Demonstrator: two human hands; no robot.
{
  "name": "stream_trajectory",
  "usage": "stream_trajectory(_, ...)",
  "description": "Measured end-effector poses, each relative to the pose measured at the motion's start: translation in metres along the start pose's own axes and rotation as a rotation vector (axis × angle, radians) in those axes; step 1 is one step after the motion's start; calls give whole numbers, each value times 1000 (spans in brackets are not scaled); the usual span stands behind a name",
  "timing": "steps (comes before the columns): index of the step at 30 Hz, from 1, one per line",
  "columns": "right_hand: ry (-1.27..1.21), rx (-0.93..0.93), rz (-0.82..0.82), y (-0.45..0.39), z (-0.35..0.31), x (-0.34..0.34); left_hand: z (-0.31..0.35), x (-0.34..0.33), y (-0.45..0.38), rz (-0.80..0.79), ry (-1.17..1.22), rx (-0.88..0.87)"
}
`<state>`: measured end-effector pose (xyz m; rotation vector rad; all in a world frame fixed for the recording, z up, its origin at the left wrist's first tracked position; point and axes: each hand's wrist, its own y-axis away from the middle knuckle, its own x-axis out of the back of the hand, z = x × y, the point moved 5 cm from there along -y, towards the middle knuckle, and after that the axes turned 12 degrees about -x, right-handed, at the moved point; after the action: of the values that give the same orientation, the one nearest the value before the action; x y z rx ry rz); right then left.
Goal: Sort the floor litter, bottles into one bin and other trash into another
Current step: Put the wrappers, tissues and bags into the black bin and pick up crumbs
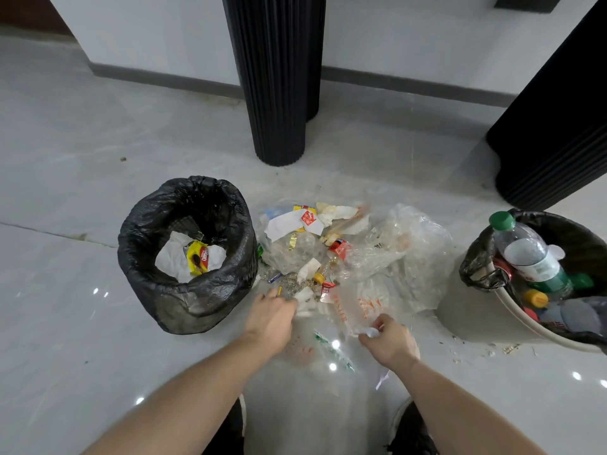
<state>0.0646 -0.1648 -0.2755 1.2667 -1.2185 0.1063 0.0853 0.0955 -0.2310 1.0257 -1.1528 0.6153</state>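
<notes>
On the floor, between two lined bins, lay the litter pile: wrappers, tissue, clear bags, grit. Left bin, black liner, held paper and a yellow wrapper; right bin held bottles, the largest green-capped. One small bottle, red label, yellow cap, remained in the pile, long axis running from far-right down to near-left, cap end toward the person. It lay just beyond both hands, roughly between them, with the left hand judged slightly nearer the cap. Left hand: fingers curled down into scraps at the pile's near edge; whether it held anything could not be told. Right hand: pinching the edge of a printed clear bag. Bottle bin stood to the right, so the right hand looked better placed for the carry, once freed
</notes>
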Motion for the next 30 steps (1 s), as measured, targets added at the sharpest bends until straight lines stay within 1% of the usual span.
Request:
stream_trajectory(5,-7,117,102,31,-38,56,-13,89,16,68,-52,-62)
stream_trajectory(7,-5,164,149,46,-59,82,-27,133,29,127,-44,-61)
stream_trajectory(10,-15,227,205,70,-93,116,-62,198,53,237,13,1)
stream_trajectory(14,-55,328,263,98,-142,147,-132,248,80,388,135,187)
stream_trajectory(17,-88,387,277,116,-180,162,-178,257,96,430,174,309)
stream_trajectory(19,-113,415,282,127,-206,169,-197,251,102,428,162,365)
stream_trajectory(21,-129,442,293,136,-230,172,-209,236,103,369,161,412)
stream_trajectory(24,-133,481,289,147,-263,167,-217,219,102,198,133,441)
stream_trajectory(25,-128,497,281,151,-274,164,-222,216,102,164,145,451)
stream_trajectory(28,-107,522,255,159,-304,152,-234,214,106,162,253,507)
stream_trajectory(30,-64,517,252,161,-324,142,-239,210,109,144,264,516)
